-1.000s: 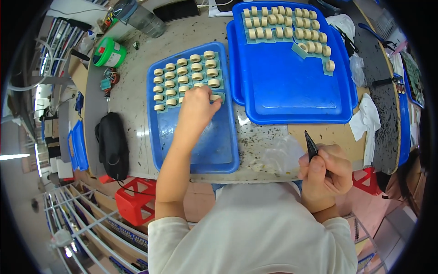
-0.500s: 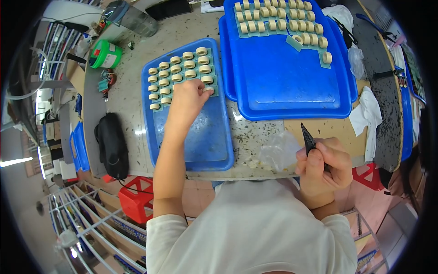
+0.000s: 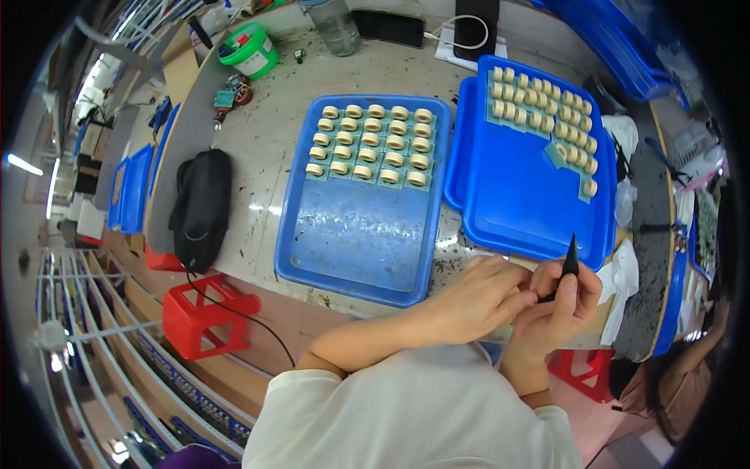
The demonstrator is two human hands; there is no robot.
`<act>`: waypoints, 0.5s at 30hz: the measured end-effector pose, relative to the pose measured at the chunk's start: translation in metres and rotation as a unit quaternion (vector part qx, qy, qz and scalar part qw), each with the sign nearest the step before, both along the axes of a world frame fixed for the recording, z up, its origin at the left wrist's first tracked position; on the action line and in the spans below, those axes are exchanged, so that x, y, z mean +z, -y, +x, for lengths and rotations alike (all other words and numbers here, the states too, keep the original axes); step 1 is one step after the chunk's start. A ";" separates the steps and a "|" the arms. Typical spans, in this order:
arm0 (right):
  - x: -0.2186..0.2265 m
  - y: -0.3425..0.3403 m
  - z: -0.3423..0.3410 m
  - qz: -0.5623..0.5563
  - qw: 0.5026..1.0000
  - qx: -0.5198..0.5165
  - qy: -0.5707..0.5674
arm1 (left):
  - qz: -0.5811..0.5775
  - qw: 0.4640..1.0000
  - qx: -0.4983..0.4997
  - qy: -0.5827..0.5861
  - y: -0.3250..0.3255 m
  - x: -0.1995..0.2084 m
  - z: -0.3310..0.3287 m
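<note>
At four o'clock from the middle of the view, the two hands meet low over the near edge of the table [image 3: 254, 187]. The right hand [image 3: 558, 309] is closed around a dark, pointed tool [image 3: 571, 264], its tip aimed at twelve. The left hand [image 3: 486, 298] has its fingers bent in against the right one; whether they pinch anything I cannot tell, as the fingertips are hidden.

Meeting like this seems sound: each hand can steady the other, so fine finger work should wobble less. The tip deserves the most care. It would be best kept pointing away, toward twelve, with the left fingers staying low at its eight o'clock side, clear of the point. A light, firm grip on the tool should serve better than a hard squeeze.

The cream rings [image 3: 393, 160] sit on small green boards [image 3: 554, 155] in two trays. The left tray [image 3: 355, 238], at twelve, holds its rings in neat rows at the far end, with bare floor at its six o'clock end. The right tray [image 3: 523, 207], at two, has looser rows, and one board there is turned askew.

Since the tip shows right by the near rim of the right tray, the wrist should probably stay back toward five, lest a sleeve or knuckle jog those rows.
</note>
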State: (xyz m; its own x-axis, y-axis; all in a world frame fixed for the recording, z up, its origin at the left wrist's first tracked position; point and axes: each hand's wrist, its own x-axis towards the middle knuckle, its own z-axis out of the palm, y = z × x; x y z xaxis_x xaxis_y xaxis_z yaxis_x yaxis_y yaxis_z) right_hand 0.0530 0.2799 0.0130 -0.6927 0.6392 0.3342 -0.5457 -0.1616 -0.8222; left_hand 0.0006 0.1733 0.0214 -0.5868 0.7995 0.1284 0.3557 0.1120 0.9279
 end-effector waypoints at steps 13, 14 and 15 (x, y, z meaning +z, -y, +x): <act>0.005 0.006 -0.019 -0.143 0.975 0.153 0.078 | 0.031 0.974 0.134 -0.181 0.010 -0.009 0.002; 0.006 0.012 -0.017 -0.135 0.967 0.208 0.066 | 0.027 0.988 0.086 -0.128 0.012 -0.003 -0.002; 0.001 0.013 -0.015 -0.087 0.965 0.233 0.079 | 0.074 0.987 0.109 -0.092 0.006 -0.003 -0.002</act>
